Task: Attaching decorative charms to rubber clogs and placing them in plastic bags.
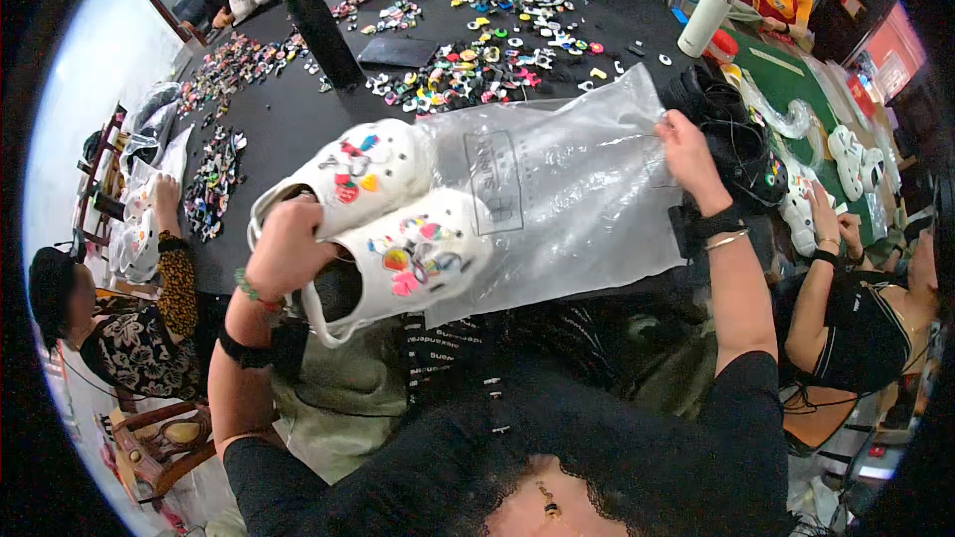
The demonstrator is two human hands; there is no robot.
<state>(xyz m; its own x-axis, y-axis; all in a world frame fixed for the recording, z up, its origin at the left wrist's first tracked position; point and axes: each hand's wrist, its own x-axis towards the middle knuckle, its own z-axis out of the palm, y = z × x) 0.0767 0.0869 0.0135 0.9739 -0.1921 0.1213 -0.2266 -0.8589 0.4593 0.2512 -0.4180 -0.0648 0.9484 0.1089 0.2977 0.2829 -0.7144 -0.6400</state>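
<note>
A pair of white clogs [438,229] lies side by side in front of me, dotted with colourful charms on the toes. My left hand [288,249] grips both clogs at their heel openings, its fingers partly hidden inside. The toes overlap the near end of a clear plastic bag [587,199] with dark print; whether they are inside its mouth I cannot tell for sure. Out at the bag's far right corner, my right hand [691,159] pinches the plastic and keeps it stretched out to the right.
Piles of small colourful charms [477,70] cover the dark table [269,89]. A black cylinder [323,35] stands beyond the clogs, a pale bottle [706,18] at back right. Black shoes [731,129] sit beside my right hand. Several people work around the table, some handling white clogs [796,204].
</note>
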